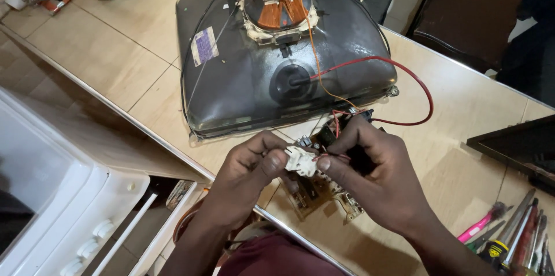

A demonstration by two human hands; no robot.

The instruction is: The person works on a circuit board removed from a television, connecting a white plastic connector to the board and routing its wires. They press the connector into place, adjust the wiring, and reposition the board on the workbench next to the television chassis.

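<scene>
Head view: left hand point(245, 166) and right hand point(370, 169) fingers both pinch a white connector point(300, 160), just above a circuit board point(315, 192), near the picture tube point(243, 73).

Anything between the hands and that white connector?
Nothing visible. The left hand and right hand both already pinch the white connector directly, above the circuit board. Its red wires run clear to the picture tube.

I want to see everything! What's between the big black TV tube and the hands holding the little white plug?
In the head view, a brown circuit board with red wires lies between the picture tube and the hands' white connector.
</scene>
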